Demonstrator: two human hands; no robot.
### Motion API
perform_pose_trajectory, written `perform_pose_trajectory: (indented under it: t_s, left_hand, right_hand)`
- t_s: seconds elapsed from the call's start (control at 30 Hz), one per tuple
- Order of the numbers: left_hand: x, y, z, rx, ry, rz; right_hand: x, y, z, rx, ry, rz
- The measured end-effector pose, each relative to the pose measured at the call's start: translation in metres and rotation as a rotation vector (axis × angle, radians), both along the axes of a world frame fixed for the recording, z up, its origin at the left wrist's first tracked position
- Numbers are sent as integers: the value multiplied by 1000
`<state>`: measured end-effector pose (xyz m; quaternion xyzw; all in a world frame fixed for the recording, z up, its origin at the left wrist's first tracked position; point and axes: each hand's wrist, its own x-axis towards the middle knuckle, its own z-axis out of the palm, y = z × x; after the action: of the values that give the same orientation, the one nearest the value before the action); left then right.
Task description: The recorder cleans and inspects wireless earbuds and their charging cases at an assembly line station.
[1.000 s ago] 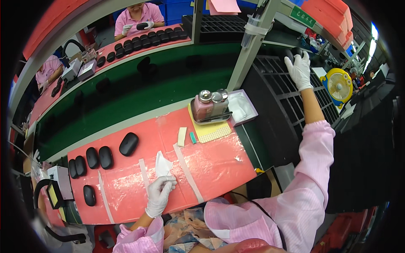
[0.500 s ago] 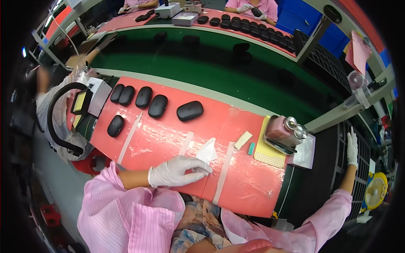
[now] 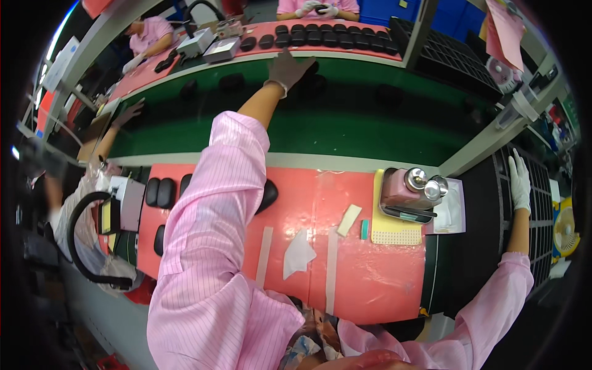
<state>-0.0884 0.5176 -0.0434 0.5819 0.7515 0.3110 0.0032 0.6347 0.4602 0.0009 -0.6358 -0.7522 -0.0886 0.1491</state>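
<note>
My left hand (image 3: 287, 70), in a thin glove, is stretched far out over the green belt (image 3: 345, 129). Its fingers are spread beside a dark rounded case (image 3: 314, 82) on the belt, partly behind the hand; whether they touch is not clear. Far to the right, my right hand (image 3: 520, 180), gloved in white, lies flat with straight fingers along the black gridded rack (image 3: 539, 203). On the red mat (image 3: 382, 277) are black rounded cases (image 3: 166, 193), several of them partly covered by my left sleeve. A crumpled white cloth (image 3: 299, 253) lies at the mat's middle.
Pink dispenser bottles with metal tops (image 3: 416, 180) stand in a tray on a yellow pad (image 3: 394, 235). Close by lie a cream block (image 3: 349, 220) and a small green piece (image 3: 364, 229). A black-hosed device (image 3: 126, 200) stands left. Co-workers sit beyond the belt.
My left hand has gone from above the mat near the white cloth to far forward over the belt, its fingers now spread. The view has shifted; my right hand stays by the rack.
</note>
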Motion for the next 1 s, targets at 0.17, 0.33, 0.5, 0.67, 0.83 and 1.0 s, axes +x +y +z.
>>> perform_pose_trajectory:
  t_s: [0.17,0.33,0.5,0.67,0.83,1.0]
  left_hand:
    - [16,3,-31,-153,78,-472]
    - [23,9,-8,-502,86,-280]
    - [88,16,-11,-364,129,-592]
    - [173,34,-14,-383,139,-695]
    - [176,31,-25,-501,-47,-618]
    - [156,-54,16,-453,261,-726]
  right_hand:
    - [-6,-11,5,10,48,-66]
    - [-7,0,5,18,129,-21]
    - [-22,-5,16,-8,137,-44]
    - [-27,-14,20,-4,139,-65]
    - [-25,-8,12,24,89,-90]
    - [-4,-5,10,149,-21,-33]
